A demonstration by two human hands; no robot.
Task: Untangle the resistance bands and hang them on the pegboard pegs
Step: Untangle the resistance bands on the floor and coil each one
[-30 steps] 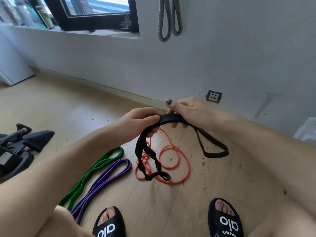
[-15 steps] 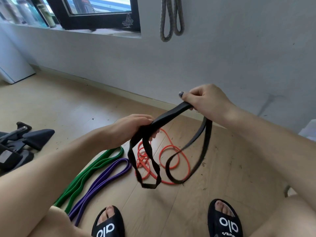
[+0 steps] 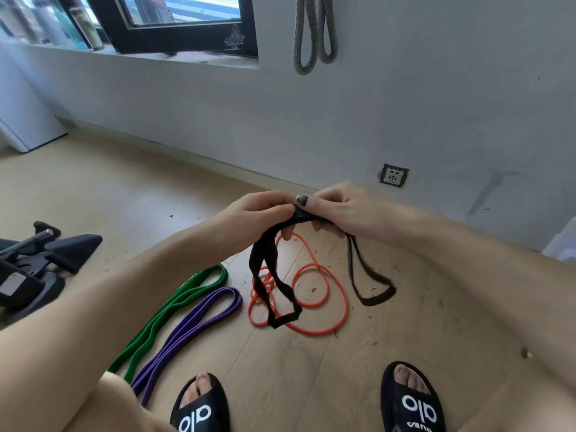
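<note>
Head view shows us, nearest the camera, two feet in black slides (image 3: 412, 403) on the wooden floor (image 3: 389, 353). Just beyond the left foot we see a green band (image 3: 174, 307) and a purple band (image 3: 199, 319) lying side by side, stretched out flat, touching along part of their length. Beside them toward the middle of the floor lies an orange band (image 3: 314, 294) in loose coils. Above it we hold the black band (image 3: 274, 275) in the air: our left hand (image 3: 258, 213) and right hand (image 3: 339, 207) meet almost thumb to thumb, fingers of both curled and clamped on the top of the band. One twisted loop hangs under the left hand across the orange coils; another loop hangs under the right hand. At the floor's left edge sits dark exercise gear (image 3: 37, 263). Farther off, on the grey wall (image 3: 436, 104), we see a socket (image 3: 394, 175), and higher up a grey band (image 3: 314, 32) hanging in two loops beside the window (image 3: 174, 26).
</note>
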